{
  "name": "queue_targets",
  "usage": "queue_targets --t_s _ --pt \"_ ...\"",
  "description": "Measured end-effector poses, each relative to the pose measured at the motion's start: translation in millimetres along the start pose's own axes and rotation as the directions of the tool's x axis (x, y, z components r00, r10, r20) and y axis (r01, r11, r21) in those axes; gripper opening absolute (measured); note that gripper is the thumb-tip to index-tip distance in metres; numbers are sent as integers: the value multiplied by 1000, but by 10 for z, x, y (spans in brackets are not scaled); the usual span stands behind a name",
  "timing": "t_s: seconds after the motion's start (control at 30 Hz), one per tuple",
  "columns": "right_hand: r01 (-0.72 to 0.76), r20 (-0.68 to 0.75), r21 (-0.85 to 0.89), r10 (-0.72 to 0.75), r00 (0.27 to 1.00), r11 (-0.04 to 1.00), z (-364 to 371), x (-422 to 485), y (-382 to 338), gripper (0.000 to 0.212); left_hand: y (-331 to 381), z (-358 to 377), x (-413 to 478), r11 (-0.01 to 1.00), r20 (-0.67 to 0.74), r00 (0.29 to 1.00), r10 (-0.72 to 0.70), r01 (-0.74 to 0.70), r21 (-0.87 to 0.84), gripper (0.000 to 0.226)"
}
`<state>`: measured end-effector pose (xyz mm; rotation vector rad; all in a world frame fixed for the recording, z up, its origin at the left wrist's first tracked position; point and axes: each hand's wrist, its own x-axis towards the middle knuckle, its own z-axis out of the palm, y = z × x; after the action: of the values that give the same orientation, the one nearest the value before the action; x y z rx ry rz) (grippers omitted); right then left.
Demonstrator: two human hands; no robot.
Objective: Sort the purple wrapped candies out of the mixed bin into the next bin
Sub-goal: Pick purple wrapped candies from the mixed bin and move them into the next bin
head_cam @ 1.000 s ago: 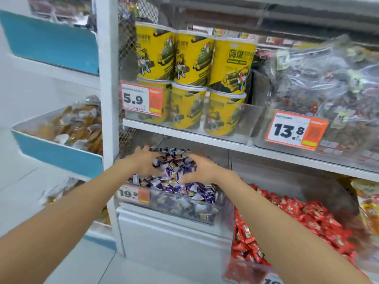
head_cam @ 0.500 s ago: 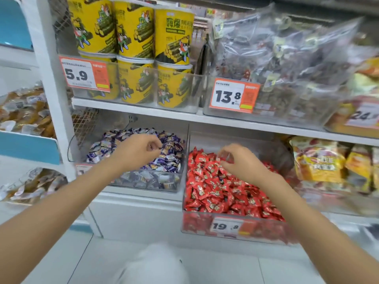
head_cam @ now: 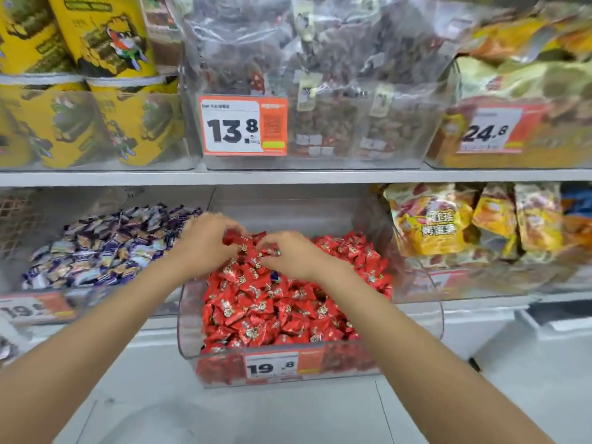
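Both your hands meet over red candies (head_cam: pixel 275 315): left hand (head_cam: pixel 205 243), right hand (head_cam: pixel 291 256), fingers curled in pile, grip unclear. Bin tag (head_cam: pixel 272 366): 19.8.

Lower shelf (head_cam: pixel 474 310): purple-candy bin (head_cam: pixel 105 299) left, red-candy bin (head_cam: pixel 189 315) centre, yellow snack bags (head_cam: pixel 429 219) right.
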<state>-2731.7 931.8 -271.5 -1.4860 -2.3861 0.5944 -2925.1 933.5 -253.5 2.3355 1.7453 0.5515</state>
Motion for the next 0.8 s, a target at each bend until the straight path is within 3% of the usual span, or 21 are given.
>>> queue_targets --t_s 0.07,0.13,0.27,0.4,0.5,0.6,0.73,0.8 --pt "5 167 -57 5 986 998 178 174 -35 66 -40 23 32 996 5 999 -34 34 -78 24" --pt "43 289 -85 -16 957 996 270 181 55 70 -63 47 37 993 8 999 -42 43 -108 31" --pt "101 291 -202 -38 956 974 21 -146 457 40 -88 67 41 985 -15 999 -41 38 -167 36" --pt "-79 300 -238 150 942 968 -451 -521 768 14 -41 73 43 989 -6 1000 -18 17 -149 22" --pt "-169 228 -330 252 941 929 -774 -639 748 38 -56 60 36 987 -2 1000 -2 1 -162 22" --pt "-115 19 -202 122 992 972 -691 -489 569 40 10 49 46 994 15 995 94 -93 -50 28" --pt "45 202 -59 -32 979 997 -103 -163 286 53 122 -3 71 987 114 981 158 -160 8 27" --pt "41 205 -33 -33 978 999 -9 -108 351 52 175 -20 108 988 170 973 157 -155 -20 27"
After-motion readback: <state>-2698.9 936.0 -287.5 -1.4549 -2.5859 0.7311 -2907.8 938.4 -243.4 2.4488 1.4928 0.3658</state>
